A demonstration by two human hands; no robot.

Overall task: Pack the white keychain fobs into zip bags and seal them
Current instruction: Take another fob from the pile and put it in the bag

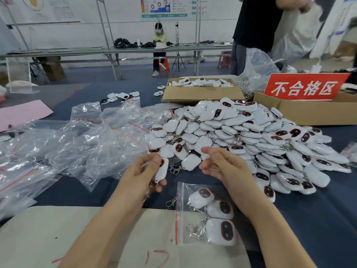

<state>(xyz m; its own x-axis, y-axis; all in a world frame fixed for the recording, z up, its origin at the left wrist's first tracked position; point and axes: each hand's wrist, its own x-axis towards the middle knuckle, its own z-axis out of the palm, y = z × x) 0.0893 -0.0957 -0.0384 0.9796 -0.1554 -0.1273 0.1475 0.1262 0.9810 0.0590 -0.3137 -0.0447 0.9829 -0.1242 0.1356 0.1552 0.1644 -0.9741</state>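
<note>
Progress is tiny: one zip bag [184, 227] filled, huge pile [251, 132] waiting; left hand [142, 172] grips a fob [162, 172], right hand [222, 168] curled, hold unclear.

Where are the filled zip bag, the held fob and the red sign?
filled zip bag [182, 215]: head view, clear plastic by its red strip.
held fob [162, 171]: head view, white body.
red sign [304, 87]: head view, centre of face.

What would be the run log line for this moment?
left hand: holds fob | right hand: open | zip bag: three fobs inside
</note>
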